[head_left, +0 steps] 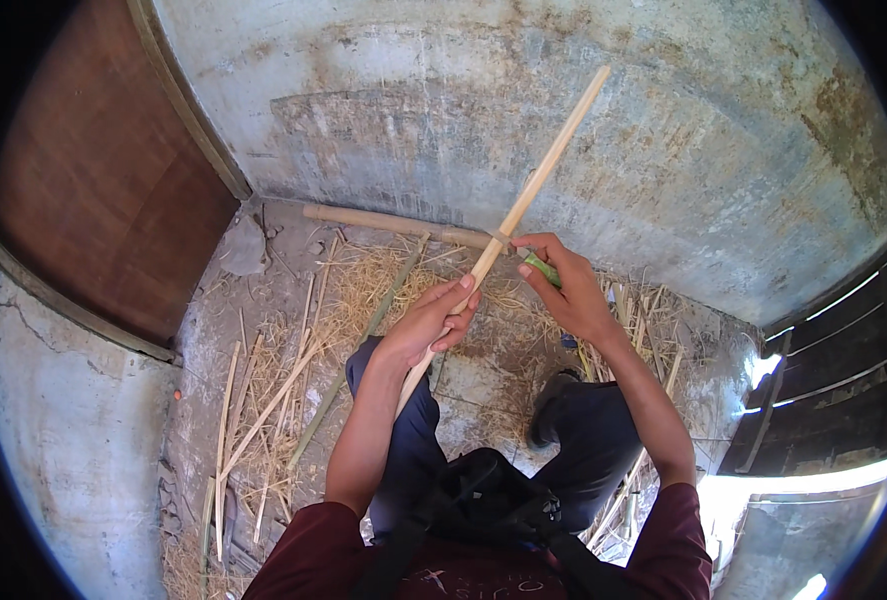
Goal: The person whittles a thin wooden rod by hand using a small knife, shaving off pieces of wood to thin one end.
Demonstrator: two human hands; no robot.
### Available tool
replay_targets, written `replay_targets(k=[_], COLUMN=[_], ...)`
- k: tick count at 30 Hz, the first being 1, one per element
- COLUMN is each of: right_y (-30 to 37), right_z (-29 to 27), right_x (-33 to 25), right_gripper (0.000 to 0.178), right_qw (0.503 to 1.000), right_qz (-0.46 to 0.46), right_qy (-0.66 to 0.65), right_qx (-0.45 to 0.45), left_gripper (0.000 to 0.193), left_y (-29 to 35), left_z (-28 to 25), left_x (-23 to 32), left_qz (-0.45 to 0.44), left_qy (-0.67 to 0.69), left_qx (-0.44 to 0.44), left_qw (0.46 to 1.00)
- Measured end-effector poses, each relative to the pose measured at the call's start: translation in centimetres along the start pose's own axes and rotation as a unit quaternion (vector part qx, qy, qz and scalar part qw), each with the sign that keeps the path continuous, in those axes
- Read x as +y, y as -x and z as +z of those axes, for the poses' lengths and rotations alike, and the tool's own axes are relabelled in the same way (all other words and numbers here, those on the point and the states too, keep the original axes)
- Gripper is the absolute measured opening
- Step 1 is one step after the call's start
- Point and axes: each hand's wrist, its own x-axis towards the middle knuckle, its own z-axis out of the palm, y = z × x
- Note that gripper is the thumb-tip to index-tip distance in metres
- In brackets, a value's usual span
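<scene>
A long, pale, split bamboo strip (550, 155) slants from my lap up toward the wall. My left hand (428, 322) is closed around its lower part, above my left thigh. In my right hand (575, 292) is a knife with a green handle (543, 269), gripped with the thumb and fingers. Its short grey blade lies against the strip, a little beyond my left hand. The strip's lower end passes behind my left wrist and along my thigh.
Straw-like shavings (363, 275) and several loose bamboo strips (253, 430) cover the floor at left. A thick bamboo pole (393, 222) lies along the foot of the stained wall (383, 130). A brown door (103, 160) stands at far left, dark slats (823, 390) at right.
</scene>
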Motion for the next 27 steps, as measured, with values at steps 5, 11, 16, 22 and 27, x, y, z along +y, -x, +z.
replay_targets(k=[5,11,16,22,27], right_y=[2.2,2.9,3.0,3.2,3.1], right_z=[0.5,0.5,0.4,0.3,0.6], right_x=[1.6,1.6,2.0,2.0,2.1], right_gripper=[0.041,0.043,0.041,0.04,0.04], right_qw=[0.999,0.996,0.996,0.996,0.996], right_qz=[0.002,-0.038,-0.04,-0.04,-0.028], right_qy=[0.02,0.055,0.038,0.043,0.058], right_qx=[0.036,0.054,0.067,0.066,0.056], left_gripper=[0.047,0.046,0.046,0.045,0.034], left_y=[-0.3,-0.1,0.2,-0.5,-1.1], left_z=[0.3,0.7,1.7,1.5,0.9], left_x=[-0.4,-0.4,-0.9,-0.8,-1.4], left_qz=[-0.001,-0.018,-0.025,-0.028,-0.013], left_qy=[0.003,-0.02,-0.039,0.031,0.003], left_qx=[0.009,0.019,0.018,0.009,0.011], left_qw=[1.0,0.999,0.999,0.999,1.0])
